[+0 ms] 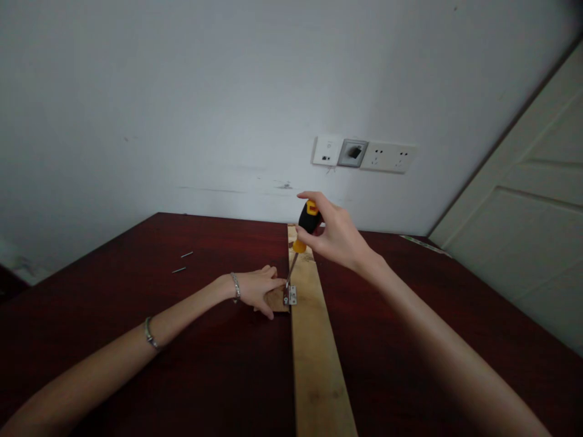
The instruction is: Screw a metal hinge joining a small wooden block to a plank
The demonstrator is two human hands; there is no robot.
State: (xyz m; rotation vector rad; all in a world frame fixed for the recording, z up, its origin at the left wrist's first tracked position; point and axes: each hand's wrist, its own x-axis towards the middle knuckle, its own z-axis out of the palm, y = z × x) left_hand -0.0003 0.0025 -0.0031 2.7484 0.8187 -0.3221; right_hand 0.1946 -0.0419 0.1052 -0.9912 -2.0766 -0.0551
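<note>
Presently, the right hand (337, 233) is closed around the handle of a black-and-yellow screwdriver (299, 246), held tilted, top leaning right. Its tip is down at the far end of a metal hinge (293, 295); the exact seating is too small to confirm. The hinge lies at the seam between a short board (277, 300) on the left and a long plank (314, 340), its right leaf on the plank. The left hand (257, 288) is partly spread over the short board, thumb toward the near edge, one finger reaching to the hinge beside the tip; whether it grips or merely presses cannot be told. The plank runs from near to far across the dark red bench (218, 370). Two thin metal fasteners (179, 270) lie apart from the work, far left. Socket plates (385, 156) are fixed to the wall (228, 91) beyond.
</note>
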